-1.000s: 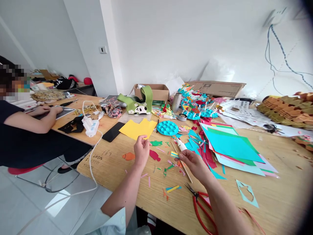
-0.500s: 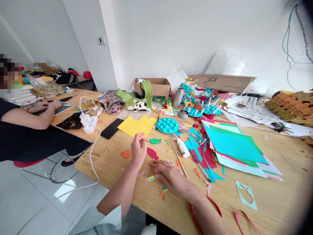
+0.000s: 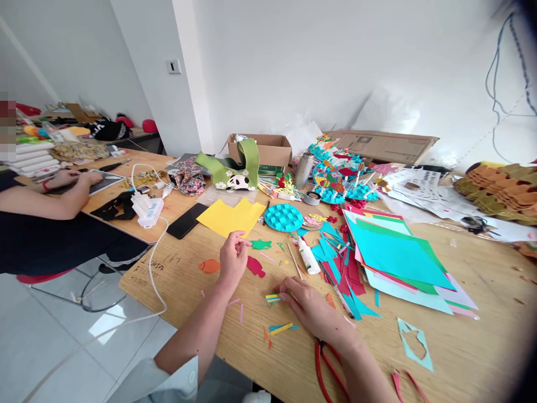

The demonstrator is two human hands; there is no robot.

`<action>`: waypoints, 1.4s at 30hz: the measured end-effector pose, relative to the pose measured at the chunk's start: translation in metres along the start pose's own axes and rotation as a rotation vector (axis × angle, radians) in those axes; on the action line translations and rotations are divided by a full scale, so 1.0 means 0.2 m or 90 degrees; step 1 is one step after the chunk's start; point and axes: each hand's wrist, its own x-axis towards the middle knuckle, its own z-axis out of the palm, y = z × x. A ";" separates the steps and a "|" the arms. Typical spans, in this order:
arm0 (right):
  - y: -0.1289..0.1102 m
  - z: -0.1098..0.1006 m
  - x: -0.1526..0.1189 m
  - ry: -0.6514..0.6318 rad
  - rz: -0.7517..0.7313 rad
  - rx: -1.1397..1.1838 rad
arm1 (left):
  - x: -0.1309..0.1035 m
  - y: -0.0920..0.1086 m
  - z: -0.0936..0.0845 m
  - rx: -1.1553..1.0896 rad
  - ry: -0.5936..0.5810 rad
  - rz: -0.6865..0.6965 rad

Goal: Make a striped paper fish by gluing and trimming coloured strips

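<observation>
My left hand is closed in a loose pinch above the table; what is between the fingers, if anything, I cannot make out. Around it lie a green paper fish, a dark red paper fish and an orange paper fish. Low over the wood, my right hand pinches a few short paper strips, yellow and blue among them. Just below it are loose blue and yellow strips. Red-handled scissors lie partly under my right forearm.
Yellow paper, a black phone and a turquoise woven disc lie beyond my hands. A glue bottle, paper scraps and stacked coloured sheets are on the right. At far left another person's arm rests on the table.
My right hand has drawn the paper strips slightly to the right and up, uncovering the loose strips below. My left hand stays closed near the fish. The view has shifted slightly.
</observation>
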 end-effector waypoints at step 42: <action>0.11 -0.02 0.03 0.379 0.107 0.228 | -0.28 0.05 -0.22 0.408 -0.355 0.241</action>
